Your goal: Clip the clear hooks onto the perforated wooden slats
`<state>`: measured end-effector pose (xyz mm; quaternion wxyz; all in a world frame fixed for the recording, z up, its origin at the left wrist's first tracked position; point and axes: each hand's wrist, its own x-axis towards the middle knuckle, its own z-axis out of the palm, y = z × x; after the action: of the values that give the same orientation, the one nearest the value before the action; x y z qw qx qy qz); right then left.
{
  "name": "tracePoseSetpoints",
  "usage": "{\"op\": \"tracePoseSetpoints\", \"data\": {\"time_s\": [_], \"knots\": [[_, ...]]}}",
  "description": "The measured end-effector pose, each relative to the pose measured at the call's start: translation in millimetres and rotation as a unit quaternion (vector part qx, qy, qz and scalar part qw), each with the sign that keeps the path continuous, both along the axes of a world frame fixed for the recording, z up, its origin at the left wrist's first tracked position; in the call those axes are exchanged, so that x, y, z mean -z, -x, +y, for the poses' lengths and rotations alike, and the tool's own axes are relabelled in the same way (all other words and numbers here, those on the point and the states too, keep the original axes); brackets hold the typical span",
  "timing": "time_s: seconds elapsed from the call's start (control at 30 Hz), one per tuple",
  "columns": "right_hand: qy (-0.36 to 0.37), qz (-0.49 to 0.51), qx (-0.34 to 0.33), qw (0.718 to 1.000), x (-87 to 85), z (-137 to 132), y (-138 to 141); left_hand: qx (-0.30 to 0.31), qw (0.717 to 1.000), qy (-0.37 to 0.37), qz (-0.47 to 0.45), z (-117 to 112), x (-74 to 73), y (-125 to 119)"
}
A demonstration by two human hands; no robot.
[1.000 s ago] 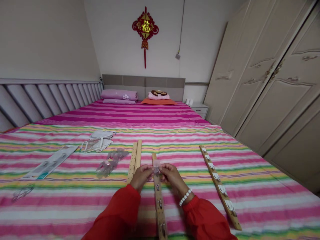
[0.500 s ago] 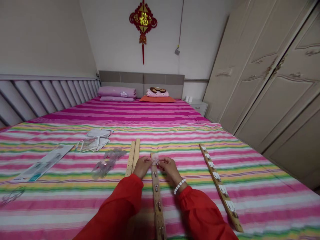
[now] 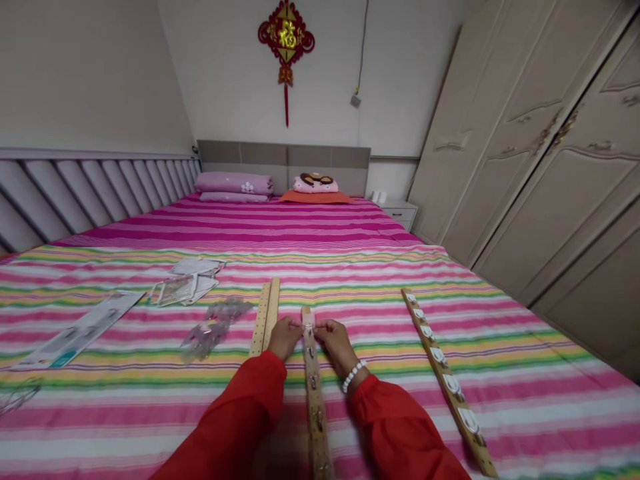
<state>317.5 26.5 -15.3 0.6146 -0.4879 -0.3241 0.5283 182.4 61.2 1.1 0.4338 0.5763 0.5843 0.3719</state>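
Note:
A narrow wooden strip (image 3: 313,397) lies lengthwise between my forearms, with several small metal hooks spaced along it. At its far end sits a clear adhesive hook (image 3: 309,329). My left hand (image 3: 285,337) pinches the hook's left edge, thumb and finger closed. From the other side, my right hand (image 3: 338,343), with a white bead bracelet on the wrist, pinches its right edge. The hook appears to lie against the wood; whether it is stuck on cannot be made out. Left of my left hand are two more wooden strips (image 3: 273,307), one with rows of holes.
On the right lies another wooden strip (image 3: 444,375) with white hooks. To the left are a heap of clear plastic pieces (image 3: 215,327), white packets (image 3: 193,280), a long hook package (image 3: 83,330) and thin wire-like items (image 3: 20,395). All rest on a striped bedspread (image 3: 150,413).
The clear hook was tilted up with its square backing showing; now it lies lower against the strip's end. Both hands have stayed close around it, fingers still pinched.

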Motion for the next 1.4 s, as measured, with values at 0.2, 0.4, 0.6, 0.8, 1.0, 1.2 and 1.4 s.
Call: {"op": "tracePoseSetpoints", "data": {"time_s": [0.2, 0.4, 0.6, 0.8, 1.0, 1.2, 1.4], "knots": [[0.009, -0.021, 0.01, 1.0, 2.1, 1, 1, -0.001, 0.999, -0.008, 0.047, 0, 4.0, -1], [0.024, -0.029, 0.002, 0.999, 4.4, 3, 2, -0.005, 0.996, 0.005, 0.086, -2, -1.4, -5], [0.056, -0.047, 0.002, 0.997, 5.7, 7, 2, -0.003, 0.991, 0.058, 0.117, 2, -7.5, -7], [0.109, -0.054, 0.004, 0.993, 3.6, 14, 0, 0.029, 0.985, 0.14, 0.096, 15, -6.8, -8], [0.133, -0.06, 0.012, 0.989, 6.8, 20, 1, 0.063, 0.975, 0.195, 0.086, 22, -13.6, -8], [0.13, -0.061, 0.015, 0.99, 12.3, 20, 0, 0.061, 0.967, 0.222, 0.11, 30, -15.4, -14], [0.127, -0.075, 0.022, 0.989, 16.6, 21, 0, 0.077, 0.961, 0.211, 0.164, 39, -15.9, -19]]}}
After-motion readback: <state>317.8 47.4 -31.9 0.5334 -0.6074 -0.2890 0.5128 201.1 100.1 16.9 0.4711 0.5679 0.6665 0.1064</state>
